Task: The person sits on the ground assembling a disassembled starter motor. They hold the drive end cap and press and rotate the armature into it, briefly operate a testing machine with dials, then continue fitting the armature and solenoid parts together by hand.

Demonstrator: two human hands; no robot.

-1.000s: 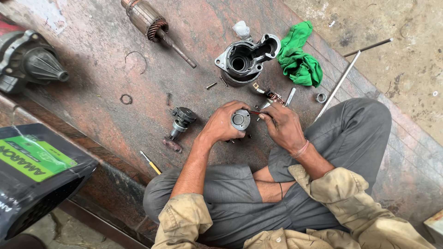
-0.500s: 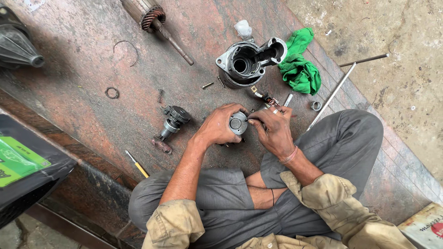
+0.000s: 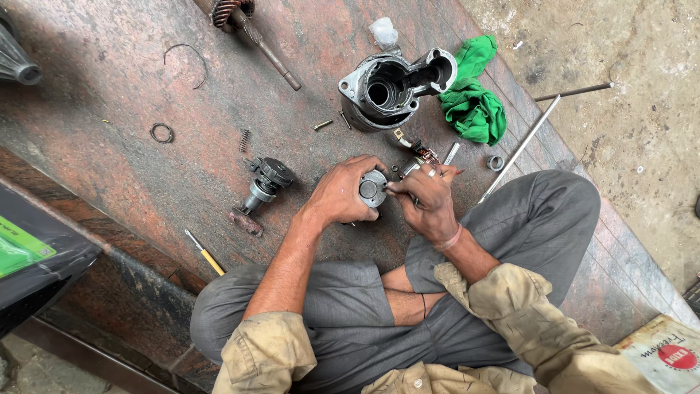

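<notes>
Round metal cap [image 3: 372, 188], just below the grey housing [image 3: 390, 87]: left hand [image 3: 343, 195] clasps it; right hand [image 3: 426, 201] pinches its edge. Best held steady and square.

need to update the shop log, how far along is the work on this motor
Done: the motor is stripped, with the metal housing, armature shaft and pinion gear lying apart on the slab. In hand: the left hand grips a small round metal part while the right hand works its face. Left: the loose parts, spring and ring remain unassembled.
</notes>
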